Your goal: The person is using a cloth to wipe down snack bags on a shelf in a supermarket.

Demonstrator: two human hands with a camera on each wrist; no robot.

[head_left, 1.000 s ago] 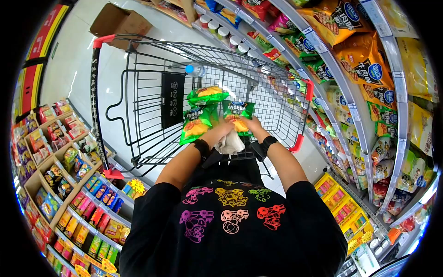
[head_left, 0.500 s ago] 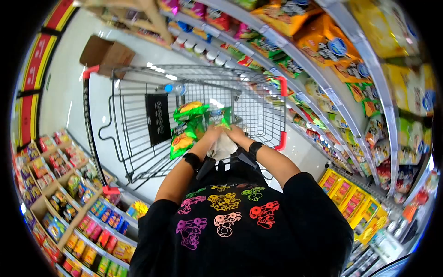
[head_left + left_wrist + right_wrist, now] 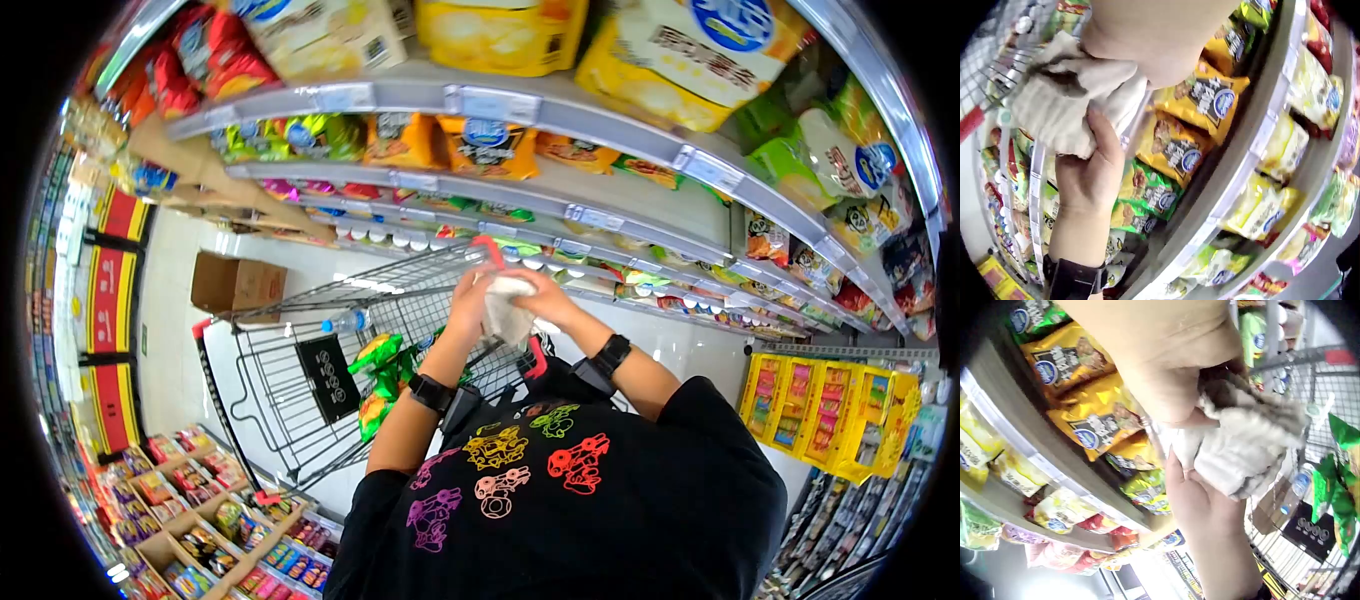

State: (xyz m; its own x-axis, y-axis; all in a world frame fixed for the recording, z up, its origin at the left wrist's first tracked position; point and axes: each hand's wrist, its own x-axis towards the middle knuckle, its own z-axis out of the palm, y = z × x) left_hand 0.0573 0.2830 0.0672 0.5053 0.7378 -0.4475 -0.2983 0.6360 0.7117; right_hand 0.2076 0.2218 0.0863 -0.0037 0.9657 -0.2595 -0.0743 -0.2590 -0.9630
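Observation:
A crumpled off-white cloth (image 3: 508,315) is between both hands, above the right end of the shopping cart (image 3: 290,390) in the head view. My left hand (image 3: 468,303) grips its left side and my right hand (image 3: 548,298) holds its right side. In the left wrist view, the right thumb lies over the folds of the cloth (image 3: 1057,103). The right wrist view shows the cloth (image 3: 1241,444) bunched, with a dark hollow in its folds by the near hand. Green snack bags (image 3: 375,355) lie in the cart beyond the left forearm, partly hidden by it.
A blue-capped bottle (image 3: 345,322) lies in the cart. Shelves of snack bags (image 3: 485,145) run along the far side. An open cardboard box (image 3: 240,285) is on the floor at left, with snack bins (image 3: 190,490) at lower left. A yellow display rack (image 3: 830,410) stands at right.
The view has swung right toward the shelves. Both hands with the cloth have moved from over the snack bags in the cart to its right end. The snack bags stay in the cart.

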